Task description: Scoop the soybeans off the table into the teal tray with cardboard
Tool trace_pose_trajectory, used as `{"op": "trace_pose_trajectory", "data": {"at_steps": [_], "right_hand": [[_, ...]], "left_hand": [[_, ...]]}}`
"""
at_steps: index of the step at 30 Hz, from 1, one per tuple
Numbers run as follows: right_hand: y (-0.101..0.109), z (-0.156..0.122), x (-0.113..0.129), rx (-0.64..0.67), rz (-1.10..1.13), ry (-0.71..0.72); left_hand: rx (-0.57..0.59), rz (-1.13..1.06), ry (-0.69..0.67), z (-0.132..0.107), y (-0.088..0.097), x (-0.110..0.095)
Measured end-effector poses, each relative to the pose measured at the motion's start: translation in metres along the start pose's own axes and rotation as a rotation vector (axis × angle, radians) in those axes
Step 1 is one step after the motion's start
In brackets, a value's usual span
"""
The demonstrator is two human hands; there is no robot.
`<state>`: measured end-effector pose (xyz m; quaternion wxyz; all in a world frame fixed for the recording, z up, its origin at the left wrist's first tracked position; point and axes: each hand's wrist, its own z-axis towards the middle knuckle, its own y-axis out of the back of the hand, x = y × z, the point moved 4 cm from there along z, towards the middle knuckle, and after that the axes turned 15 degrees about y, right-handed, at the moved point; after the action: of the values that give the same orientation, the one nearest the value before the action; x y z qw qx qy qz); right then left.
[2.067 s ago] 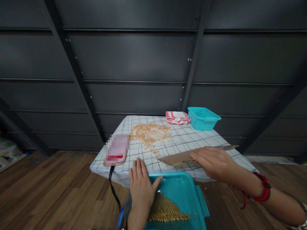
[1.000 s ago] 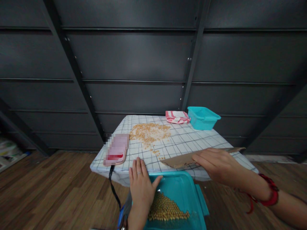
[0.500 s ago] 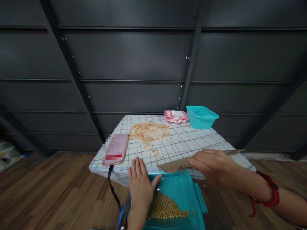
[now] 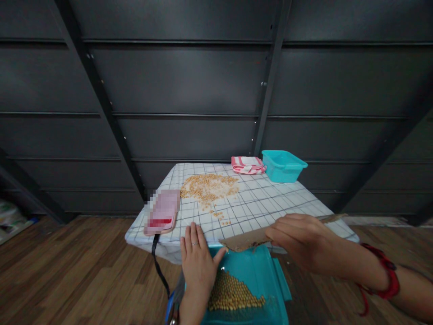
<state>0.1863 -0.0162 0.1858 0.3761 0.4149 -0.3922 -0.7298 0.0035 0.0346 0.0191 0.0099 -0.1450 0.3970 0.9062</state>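
Observation:
My right hand [image 4: 297, 234] is closed around a strip of brown cardboard [image 4: 246, 239], whose left end hangs over the far rim of a teal plastic box [image 4: 259, 271]. Soybeans [image 4: 233, 291] are heaped in the box, below the table's front edge. Flat, with fingers stretched out, my left hand [image 4: 196, 257] rests at the table edge and the box's left side; its thumb is near the cardboard's tip. More soybeans [image 4: 209, 185] lie spread on the checked tablecloth [image 4: 270, 198], mixed with pale, finer grains, and a few stray towards the front edge.
At the table's left edge lies a pink phone [image 4: 164, 210] with a black strap [image 4: 158, 262] hanging down. A folded red-and-white cloth [image 4: 248, 165] and a turquoise basket [image 4: 284, 167] are at the back right. Behind the table rises a dark panelled wall [image 4: 186, 76].
My right hand has brought the cardboard slightly down and towards me, so its left end now overlaps the box's far rim more. My left hand has stayed almost still.

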Motion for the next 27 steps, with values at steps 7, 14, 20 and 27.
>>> {"op": "trace_pose_trajectory", "data": {"at_steps": [7,14,20,27], "right_hand": [[0.006,-0.002,0.003,-0.005,0.022,0.002],[0.008,-0.002,0.002,-0.027,-0.060,0.021],[0.002,-0.007,-0.014,0.029,-0.268,0.014],[-0.005,-0.014,-0.017,0.061,-0.297,0.011]], "left_hand": [[0.058,0.012,-0.009,0.000,0.000,-0.001],[0.038,0.011,-0.004,0.000,0.000,-0.003],[-0.004,-0.034,0.011,0.000,0.000,-0.003],[-0.034,-0.010,-0.010,0.000,0.000,-0.004]]}}
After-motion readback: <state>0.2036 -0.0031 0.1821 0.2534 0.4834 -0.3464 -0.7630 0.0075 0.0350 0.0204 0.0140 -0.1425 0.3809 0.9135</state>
